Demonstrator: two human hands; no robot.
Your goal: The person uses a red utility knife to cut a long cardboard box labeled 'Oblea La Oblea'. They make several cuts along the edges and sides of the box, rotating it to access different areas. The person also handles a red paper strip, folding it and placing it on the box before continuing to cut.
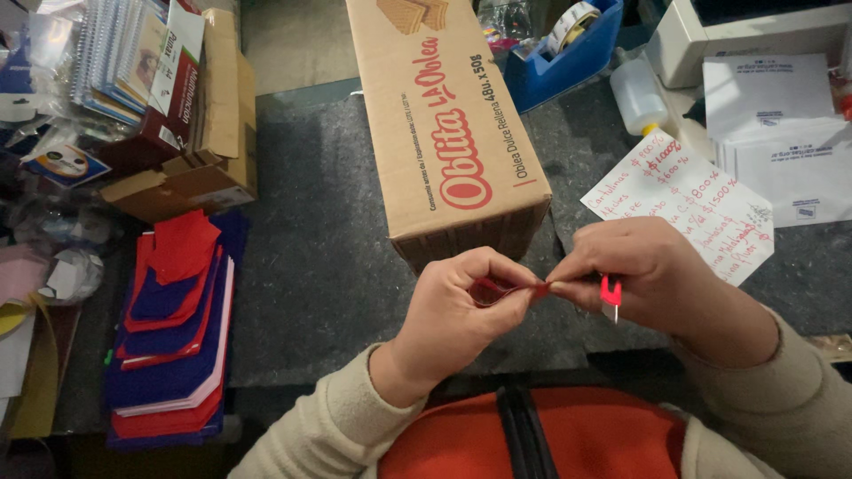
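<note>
The grip of both hands is narrow and pinched: the left hand (461, 306) curls its fingers round a thin strip of red paper (501, 290), and the right hand (652, 275) nips the strip's other end between thumb and forefinger while also holding a small red-handled tool (610, 294) with a metal tip pointing down. The strip sits between the two hands, above the dark grey surface (311, 248), just in front of a long brown cardboard box (444, 124). The step in hand looks like rolling or shaping the strip; continuing calls for even, gentle tension. A stack of red and blue paper cut-outs (173, 328) lies well to the left.
</note>
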